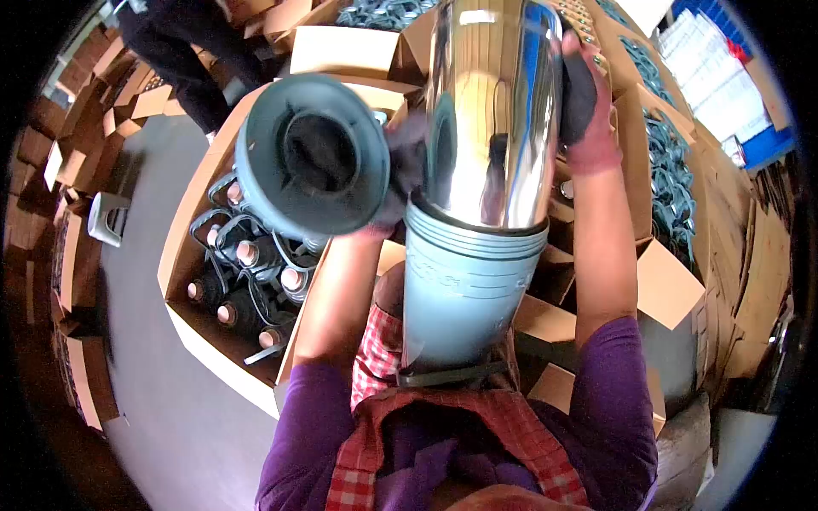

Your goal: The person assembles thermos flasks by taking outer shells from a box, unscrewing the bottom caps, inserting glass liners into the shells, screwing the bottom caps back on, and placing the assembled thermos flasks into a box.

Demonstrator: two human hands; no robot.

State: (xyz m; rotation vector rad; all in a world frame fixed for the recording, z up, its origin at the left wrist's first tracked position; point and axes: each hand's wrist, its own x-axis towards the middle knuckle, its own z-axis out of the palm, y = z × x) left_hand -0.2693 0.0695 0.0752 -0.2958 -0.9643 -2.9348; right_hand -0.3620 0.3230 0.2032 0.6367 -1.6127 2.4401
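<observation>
A shiny silver flask liner stands upright in the mouth of a blue-grey plastic flask casing, its lower end inside the rim. My right hand, in a dark and reddish glove, wraps the liner's right side near the top. My left hand, also gloved, grips a blue-grey round flask collar with a dark central opening. That collar hides part of the left fingers. The casing rests against my red checked apron, with a dark handle strap at its lower end.
On the left, an open carton holds several dark flasks with pinkish stoppers. More cartons with blue-grey parts stand at right and behind. A person's dark-trousered legs are at upper left. A grey stool stands on the floor.
</observation>
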